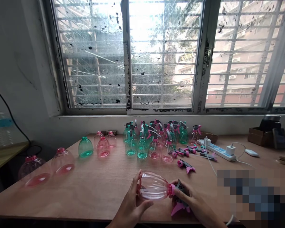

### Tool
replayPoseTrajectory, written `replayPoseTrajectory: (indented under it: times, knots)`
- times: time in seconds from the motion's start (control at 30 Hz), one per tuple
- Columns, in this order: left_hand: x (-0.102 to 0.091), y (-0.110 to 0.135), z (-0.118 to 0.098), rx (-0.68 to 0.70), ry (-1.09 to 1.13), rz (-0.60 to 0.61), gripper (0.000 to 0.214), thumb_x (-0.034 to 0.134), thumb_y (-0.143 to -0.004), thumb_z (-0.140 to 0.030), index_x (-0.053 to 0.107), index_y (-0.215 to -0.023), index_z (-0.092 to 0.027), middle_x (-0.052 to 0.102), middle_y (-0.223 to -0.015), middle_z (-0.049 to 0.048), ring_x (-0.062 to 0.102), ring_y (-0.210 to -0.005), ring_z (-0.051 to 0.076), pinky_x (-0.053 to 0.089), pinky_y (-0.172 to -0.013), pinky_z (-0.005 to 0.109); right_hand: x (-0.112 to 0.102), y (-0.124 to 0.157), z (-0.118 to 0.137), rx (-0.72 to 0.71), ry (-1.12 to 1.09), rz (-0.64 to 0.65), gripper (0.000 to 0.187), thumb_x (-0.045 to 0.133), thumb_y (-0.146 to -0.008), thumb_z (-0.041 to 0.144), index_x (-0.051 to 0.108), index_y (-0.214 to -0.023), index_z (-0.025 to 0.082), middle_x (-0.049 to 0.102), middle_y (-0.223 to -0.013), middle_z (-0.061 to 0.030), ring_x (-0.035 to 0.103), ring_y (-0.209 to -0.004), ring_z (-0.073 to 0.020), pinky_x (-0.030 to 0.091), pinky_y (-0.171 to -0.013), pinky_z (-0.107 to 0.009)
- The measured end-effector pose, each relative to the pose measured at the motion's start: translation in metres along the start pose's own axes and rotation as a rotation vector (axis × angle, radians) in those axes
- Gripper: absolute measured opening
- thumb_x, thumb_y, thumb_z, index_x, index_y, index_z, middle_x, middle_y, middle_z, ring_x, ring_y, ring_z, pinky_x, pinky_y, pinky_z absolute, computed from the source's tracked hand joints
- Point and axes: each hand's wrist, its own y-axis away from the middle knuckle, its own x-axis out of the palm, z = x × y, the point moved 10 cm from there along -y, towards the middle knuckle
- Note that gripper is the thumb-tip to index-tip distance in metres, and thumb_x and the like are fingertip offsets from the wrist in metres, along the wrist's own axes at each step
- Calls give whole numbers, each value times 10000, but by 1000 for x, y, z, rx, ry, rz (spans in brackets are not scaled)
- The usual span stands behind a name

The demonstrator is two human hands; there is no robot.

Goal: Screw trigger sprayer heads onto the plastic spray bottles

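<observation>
So the person's got a clear pink spray bottle (154, 185) sideways at the lower centre of the frame, held over the near edge of the wooden table (97, 190). The left hand (133, 201) is cupped round its base end, and the right hand (190, 198) is closed on a black-and-pink trigger sprayer (180, 207), fingers right by the pink collar (172, 189) — that collar is up against the neck. Can't tell if the threads have caught. For a good fit, I'd say keep the collar square to the neck, hold the bottle steady with the left and turn only the collar — easy on the squeeze, thin plastic probably flexes. The bottle's long axis runs across the frame, nearly level, base left, neck right and dipping slightly. The sprayer's pink tip points toward the bottom edge.
</observation>
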Motion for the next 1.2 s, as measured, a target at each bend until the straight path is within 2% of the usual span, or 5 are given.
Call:
replayPoseTrajectory:
  times: [0.23, 0.47, 0.63, 0.77, 1.2]
  knots:
    - [3, 0, 7, -69, 13, 15, 1137, 746, -842, -540, -6, -1618, -187, 547, -1343, 200, 562, -1203, 321, 413, -1093, 461, -13, 0, -2, -28, 69, -70, 486, 745, -838, 554, 660, -1153, 195, 729, -965, -47, 655, -912, -263, 490, -821, -351]
    - [3, 0, -2, -34, 85, 46, 1113, 592, -852, -724, -51, -1617, -233, 152, -1663, 164, 357, -1411, 348, 337, -1144, 405, -13, 1, -9, -1, 28, -68, 507, 785, -806, 531, 665, -1192, 224, 714, -959, -21, 641, -863, -238, 487, -771, -324]
    - [2, 0, 4, -126, 29, 41, 1045, 619, -843, -708, 102, -1600, -206, 526, -1321, 157, 579, -1066, 289, 446, -951, 385, -8, 4, 1, -8, 27, -45, 477, 798, -799, 511, 695, -1168, 226, 727, -943, -14, 647, -867, -230, 490, -779, -307]
    - [1, -1, 6, -110, 48, 26, 945, 684, -822, -660, 212, -1534, -259, 537, -1157, 93, 563, -821, 188, 473, -789, 341, -3, 3, 9, -20, 32, -27, 467, 756, -839, 530, 685, -1177, 216, 752, -910, -22, 667, -883, -234, 497, -815, -311]
    - [3, -3, 7, 12, 132, 40, 864, 895, -708, -395, 393, -1409, -453, 387, -1457, 88, 521, -1224, 325, 581, -797, 347, -15, -6, -3, -48, -17, -164, 437, 833, -730, 556, 663, -798, 159, 691, -595, -8, 508, -476, -103, 374, -475, -205]
